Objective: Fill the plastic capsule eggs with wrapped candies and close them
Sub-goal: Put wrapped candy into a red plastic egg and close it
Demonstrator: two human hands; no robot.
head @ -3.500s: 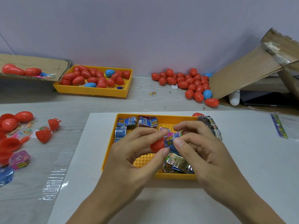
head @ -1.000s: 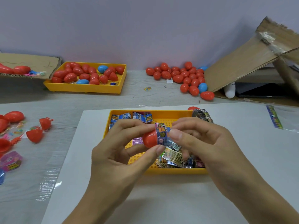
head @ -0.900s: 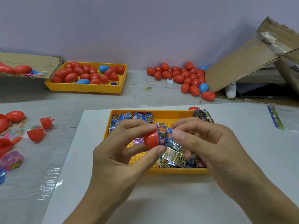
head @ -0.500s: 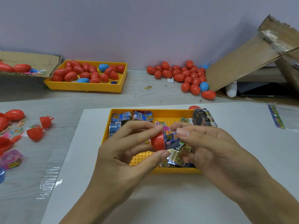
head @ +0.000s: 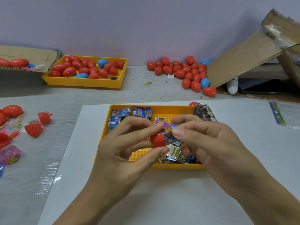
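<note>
My left hand pinches a red egg half between thumb and fingertips, its open end facing right. A wrapped candy in blue and purple foil sticks out of that open end. My right hand pinches the candy with thumb and forefinger. Both hands hover over the near yellow tray, which holds several more wrapped candies. The other half of this egg is not visible.
A second yellow tray of red and blue eggs sits at the back left. A loose pile of eggs lies at the back centre beside a tilted cardboard box. Open egg halves and sweets lie at the left.
Both hands stay together over the tray. The egg half and candy have shifted slightly right and lower, and my right fingers have closed further over the candy.
</note>
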